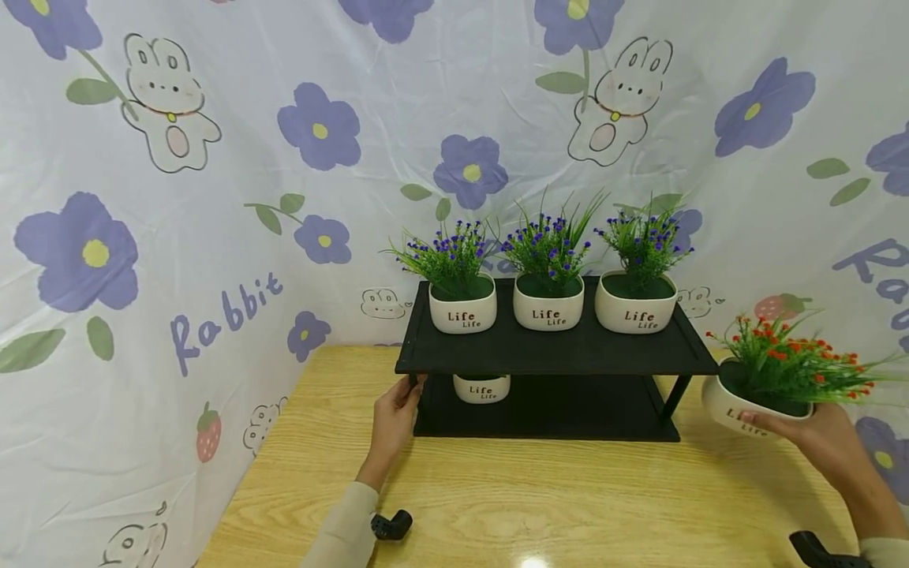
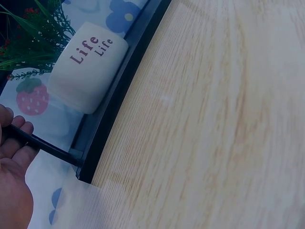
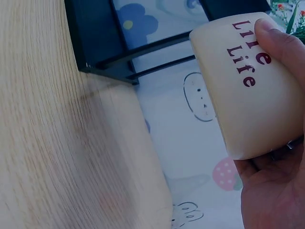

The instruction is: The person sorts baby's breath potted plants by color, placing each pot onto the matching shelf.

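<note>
A black two-tier shelf [image 1: 554, 351] stands on the table. At its front left corner my left hand [image 1: 393, 414] holds the thin upright post [image 2: 50, 149], fingers curled round it in the left wrist view. To the right of the shelf, my right hand [image 1: 831, 442] grips a white "Life" flowerpot [image 3: 252, 105] with red flowers [image 1: 795, 355], tilted and raised off the table; the thumb lies on its front. Three white pots with purple flowers, left [image 1: 461, 315], middle [image 1: 548, 313] and right [image 1: 637, 313], line the top tier. Another white pot [image 2: 86, 71] with red flowers sits at the lower tier's left.
The wood-grain table [image 1: 497, 489] extends in front of the shelf. A white cloth [image 1: 234, 197] printed with rabbits and purple flowers hangs behind and at the sides. Black curved pieces [image 1: 392, 525] show beside both forearms.
</note>
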Demonstrator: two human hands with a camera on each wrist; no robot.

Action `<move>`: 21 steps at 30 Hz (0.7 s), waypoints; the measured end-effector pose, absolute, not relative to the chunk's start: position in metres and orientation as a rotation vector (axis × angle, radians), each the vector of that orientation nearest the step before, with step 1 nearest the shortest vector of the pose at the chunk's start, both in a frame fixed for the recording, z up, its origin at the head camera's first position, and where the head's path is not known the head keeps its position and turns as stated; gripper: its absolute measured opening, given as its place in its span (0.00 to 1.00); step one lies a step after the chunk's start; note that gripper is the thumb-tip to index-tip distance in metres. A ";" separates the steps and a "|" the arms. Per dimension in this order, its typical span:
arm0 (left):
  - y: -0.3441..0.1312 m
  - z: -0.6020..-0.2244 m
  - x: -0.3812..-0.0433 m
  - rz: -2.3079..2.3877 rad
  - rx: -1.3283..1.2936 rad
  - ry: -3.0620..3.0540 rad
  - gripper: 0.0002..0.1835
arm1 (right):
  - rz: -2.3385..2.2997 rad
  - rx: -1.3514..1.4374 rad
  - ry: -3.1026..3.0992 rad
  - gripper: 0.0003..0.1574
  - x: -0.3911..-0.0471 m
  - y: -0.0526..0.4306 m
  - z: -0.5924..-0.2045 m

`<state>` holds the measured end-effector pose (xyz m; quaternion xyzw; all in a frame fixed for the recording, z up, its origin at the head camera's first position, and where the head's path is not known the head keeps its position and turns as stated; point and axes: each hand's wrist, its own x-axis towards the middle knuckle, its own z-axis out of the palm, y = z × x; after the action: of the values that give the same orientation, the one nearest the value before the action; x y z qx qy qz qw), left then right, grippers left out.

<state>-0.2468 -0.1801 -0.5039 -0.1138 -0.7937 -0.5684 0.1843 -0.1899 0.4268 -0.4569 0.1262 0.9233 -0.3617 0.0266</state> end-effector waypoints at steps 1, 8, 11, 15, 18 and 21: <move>-0.180 -0.504 -0.247 -1.600 -0.316 -2.241 0.17 | -1.111 0.391 2.846 0.75 -0.188 0.426 -0.456; -0.181 -0.506 -0.246 -1.607 -0.300 -2.263 0.17 | -1.048 0.389 2.821 0.66 -0.175 0.414 -0.448; -0.182 -0.507 -0.245 -1.615 -0.291 -2.262 0.17 | -1.049 0.386 2.804 0.45 -0.170 0.408 -0.447; -0.183 -0.508 -0.245 -1.620 -0.295 -2.255 0.17 | -1.063 0.354 2.795 0.39 -0.166 0.403 -0.447; -0.183 -0.508 -0.246 -1.612 -0.303 -2.256 0.17 | -1.109 0.312 2.799 0.50 -0.165 0.399 -0.448; -0.182 -0.507 -0.246 -1.600 -0.311 -2.255 0.17 | -1.186 0.221 2.844 0.70 -0.162 0.394 -0.450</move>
<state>-0.2463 -0.1823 -0.5071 -0.1099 -0.7974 -0.5658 0.1788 -0.1622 0.3936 -0.4500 0.0714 0.9202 -0.3839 0.0263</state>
